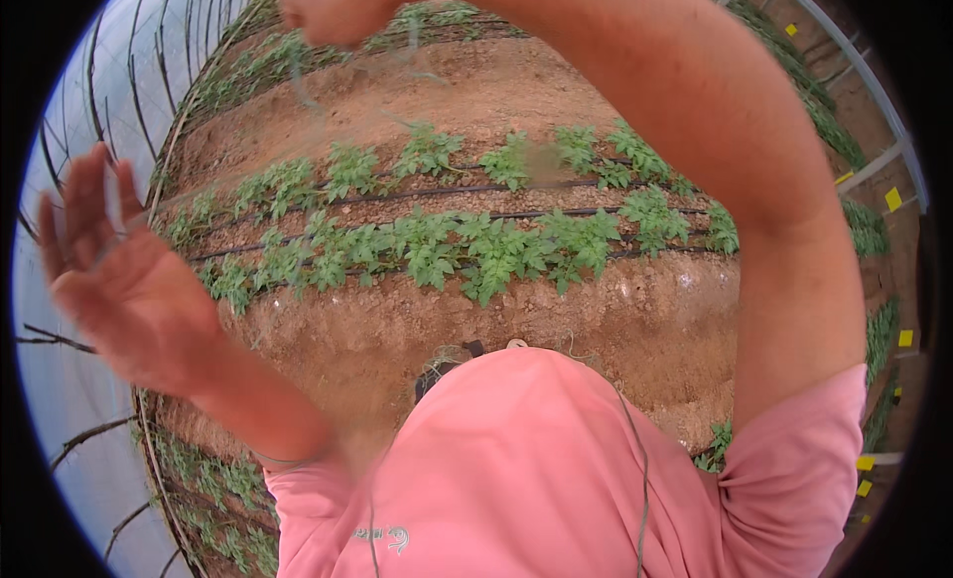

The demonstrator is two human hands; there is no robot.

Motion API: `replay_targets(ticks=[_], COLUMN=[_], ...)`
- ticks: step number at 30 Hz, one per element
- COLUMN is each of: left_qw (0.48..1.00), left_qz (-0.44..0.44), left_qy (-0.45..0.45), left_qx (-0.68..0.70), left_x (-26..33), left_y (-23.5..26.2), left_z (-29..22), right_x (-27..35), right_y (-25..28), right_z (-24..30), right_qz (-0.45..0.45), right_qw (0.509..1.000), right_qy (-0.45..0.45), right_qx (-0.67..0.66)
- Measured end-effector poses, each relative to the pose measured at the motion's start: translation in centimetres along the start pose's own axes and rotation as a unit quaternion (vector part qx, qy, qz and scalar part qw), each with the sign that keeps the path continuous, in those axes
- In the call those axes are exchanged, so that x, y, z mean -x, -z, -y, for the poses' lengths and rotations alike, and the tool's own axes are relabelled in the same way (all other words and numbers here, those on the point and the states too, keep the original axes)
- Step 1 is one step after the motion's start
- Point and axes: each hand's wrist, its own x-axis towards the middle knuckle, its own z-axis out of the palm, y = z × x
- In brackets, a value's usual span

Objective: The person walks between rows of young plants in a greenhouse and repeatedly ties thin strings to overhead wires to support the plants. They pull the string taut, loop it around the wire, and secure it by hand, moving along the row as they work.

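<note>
My left hand [139,295] is raised at the left, palm showing, its fingers stretched out and apart. No object shows clearly in it. My right arm bends up and across, so that my right hand [338,10] is at the top edge, partly cut off. Its fingers look curled closed, and what they may hold is hidden. Below it, faint pale blue-green strands, like thin twine [303,86], hang blurred in the air. In front of me grow rows of leafy green plants [427,248]. A tangle of greenish string [444,358] is at my waist.
Black drip lines [437,192] run along the plant rows on the reddish soil bed [467,91]. Clear plastic sheeting with dark branches [109,81] curves along the left. At right stand pale frame bars [879,166], with yellow cards [893,199] hanging near more plants.
</note>
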Motion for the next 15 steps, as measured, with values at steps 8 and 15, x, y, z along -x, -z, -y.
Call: replay_targets(ticks=[8, 15], left_qw=[0.757, 0.674], left_qz=[0.367, 0.127], left_qy=[0.486, 0.644], left_qx=[-0.237, -0.339], left_x=[21.7, 25.6], left_y=[6.8, 11.8], left_z=[0.3, 1.5], right_x=[5.4, 9.2], right_y=[-4.6, 1.1], right_z=[-4.5, 0.0], right_qz=[-0.201, -0.087], right_qw=[0.98, 0.988], right_qy=[-0.013, 0.039], right_qx=[-0.001, -0.122])
